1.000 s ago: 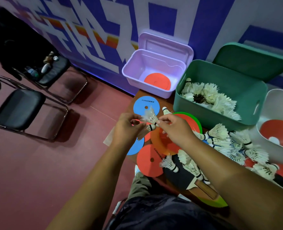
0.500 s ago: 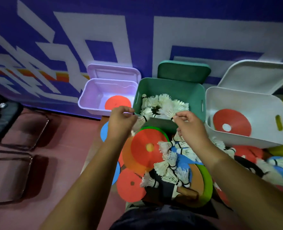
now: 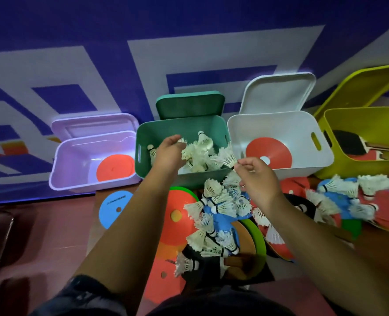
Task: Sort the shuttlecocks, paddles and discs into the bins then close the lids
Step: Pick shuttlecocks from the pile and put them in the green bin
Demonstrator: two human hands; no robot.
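Both hands have moved up to the green bin (image 3: 143,137) now.
Right hand (image 3: 256,176) fingers pinch a shuttlecock (image 3: 227,157) by its cork, feathers fanning up-left of them; left hand (image 3: 168,151) hangs over the pile (image 3: 200,153), can't tell its grip.

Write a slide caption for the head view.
Right hand pinches a shuttlecock at the green bin; left hand over it.

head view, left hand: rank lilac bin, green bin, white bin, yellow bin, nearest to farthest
1. green bin: middle of the row; the left hand is directly over it.
2. lilac bin: next bin to the left.
3. white bin: on the green bin's right side.
4. yellow bin: far right end of the row.
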